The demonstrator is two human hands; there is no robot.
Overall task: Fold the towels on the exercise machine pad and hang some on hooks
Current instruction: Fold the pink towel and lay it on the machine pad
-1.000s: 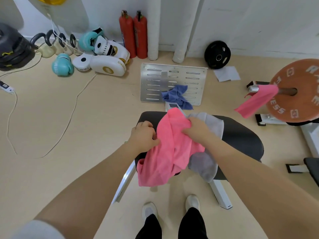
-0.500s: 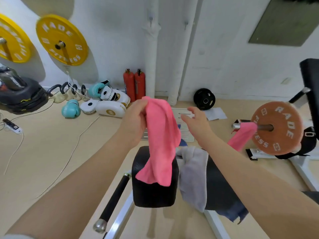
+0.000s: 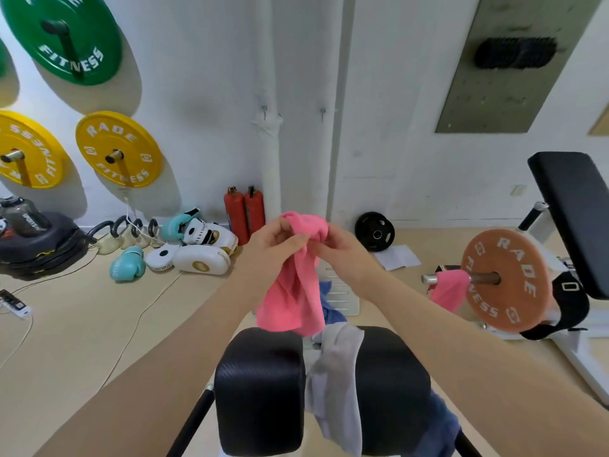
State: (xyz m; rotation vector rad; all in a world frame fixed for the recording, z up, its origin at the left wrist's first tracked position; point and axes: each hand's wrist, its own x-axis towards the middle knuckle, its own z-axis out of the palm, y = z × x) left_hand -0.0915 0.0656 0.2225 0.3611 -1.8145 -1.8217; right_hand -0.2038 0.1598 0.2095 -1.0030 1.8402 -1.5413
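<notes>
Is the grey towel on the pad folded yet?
No. The grey towel lies rumpled and draped across the black pad, one end hanging down.

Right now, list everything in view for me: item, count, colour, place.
Pink towel: 1, pink, held up above the pad.
Pink towel on bar: 1, pink, draped on the barbell sleeve.
Grey towel: 1, grey, lying over the pad.
Pad: 1, black, bottom centre.
Wall plates: 3 plain, green and yellow, left wall.
Extinguishers: 2, red, by the pipe.
Left hand: pinches the towel's top.
Right hand: pinches the towel's top.
</notes>
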